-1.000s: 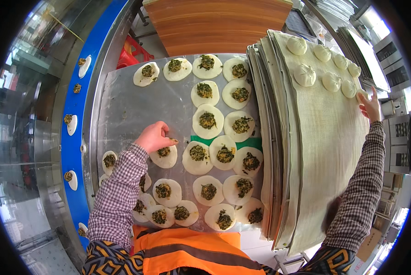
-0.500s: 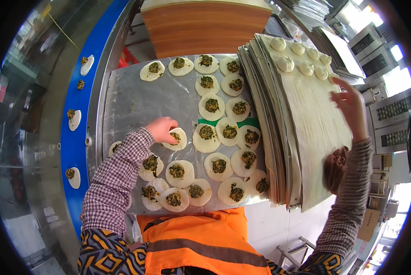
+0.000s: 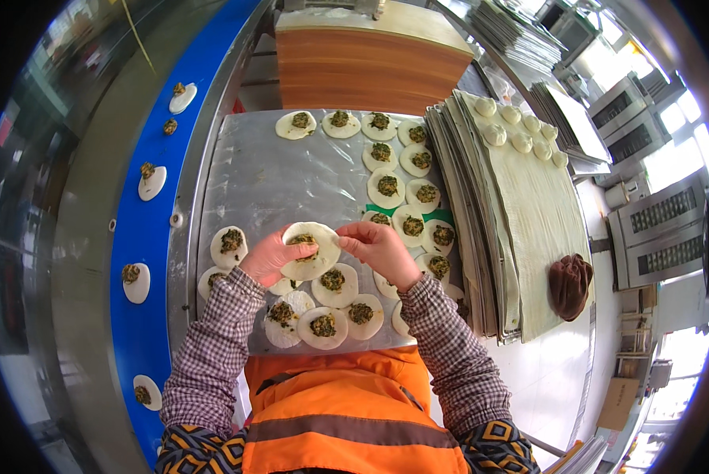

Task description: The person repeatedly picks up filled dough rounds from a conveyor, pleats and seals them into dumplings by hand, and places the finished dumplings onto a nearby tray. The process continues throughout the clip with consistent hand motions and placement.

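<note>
A round dough wrapper with chopped green filling [image 3: 325, 237] is held up off the table between my hands. My left hand [image 3: 267, 257] carries it from the left, its thumb on the filling. At the wrapper's right edge, my right hand [image 3: 386, 254] pinches the dough between thumb and fingertips. Just below lie other filled wrappers, the closest being a flat disc [image 3: 334, 285] with filling in its middle. Several more lie in rows on the metal table [image 3: 267, 178], along its far edge and right side; my right hand and forearm cover some of them.
A stack of cloth-covered trays [image 3: 528, 213] stands along the table's right side, with several closed buns [image 3: 495, 135] at its far end and a brown crumpled thing [image 3: 571, 287] near its front. At left runs a blue conveyor belt [image 3: 143, 229] carrying filled wrappers. Beyond is a wooden cabinet [image 3: 370, 59].
My right hand has come from above the tray stack to the wrapper and taken its edge. My left hand has lifted that wrapper off the table. The view has shifted.
</note>
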